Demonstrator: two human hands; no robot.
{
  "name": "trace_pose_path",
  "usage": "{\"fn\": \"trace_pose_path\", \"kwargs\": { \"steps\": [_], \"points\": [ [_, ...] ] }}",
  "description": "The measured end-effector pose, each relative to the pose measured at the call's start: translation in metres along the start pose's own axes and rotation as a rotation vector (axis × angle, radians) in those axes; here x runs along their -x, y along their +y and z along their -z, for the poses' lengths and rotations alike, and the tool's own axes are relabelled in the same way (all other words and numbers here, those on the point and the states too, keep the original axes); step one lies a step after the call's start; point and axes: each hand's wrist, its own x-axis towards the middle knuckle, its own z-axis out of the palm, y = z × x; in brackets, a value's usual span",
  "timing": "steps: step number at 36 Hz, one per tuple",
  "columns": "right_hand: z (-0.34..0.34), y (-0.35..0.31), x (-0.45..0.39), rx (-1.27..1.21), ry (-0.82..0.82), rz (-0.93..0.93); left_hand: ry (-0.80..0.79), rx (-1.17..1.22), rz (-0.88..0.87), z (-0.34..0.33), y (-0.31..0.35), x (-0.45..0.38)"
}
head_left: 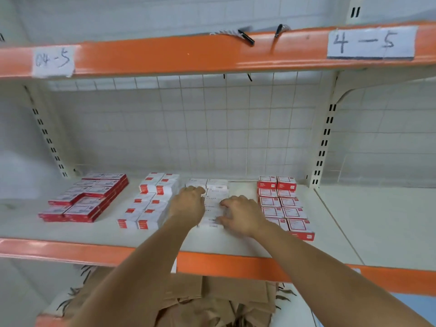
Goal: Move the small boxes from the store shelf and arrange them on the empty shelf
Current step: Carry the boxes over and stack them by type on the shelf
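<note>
Boxes lie in four groups on the shelf (70, 232): we see flat red boxes (82, 199) far left, then red-and-white boxes (151, 201), then white boxes (215, 192) in the middle, and red boxes (283, 204) on the right. Our left hand (188, 202) curls over the white boxes' left side; our right hand (240, 214) rests on them, fingers bent. We cannot tell whether either grips one.
</note>
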Motion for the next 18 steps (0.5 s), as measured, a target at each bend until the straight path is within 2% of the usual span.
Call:
{"fn": "trace_pose_path", "kwargs": {
  "steps": [7, 10, 18],
  "points": [
    [-0.004, -0.016, -0.005, 0.017, -0.045, -0.022, 0.002, 0.03, 0.039, 0.008, -0.027, 0.005],
    [-0.004, -0.018, -0.008, -0.064, -0.034, -0.059, -0.03, 0.054, 0.004, 0.01, -0.035, 0.002],
    [-0.005, -0.037, -0.037, -0.202, 0.122, -0.235, -0.026, 0.047, -0.113, 0.009, -0.046, -0.014]
  ]
}}
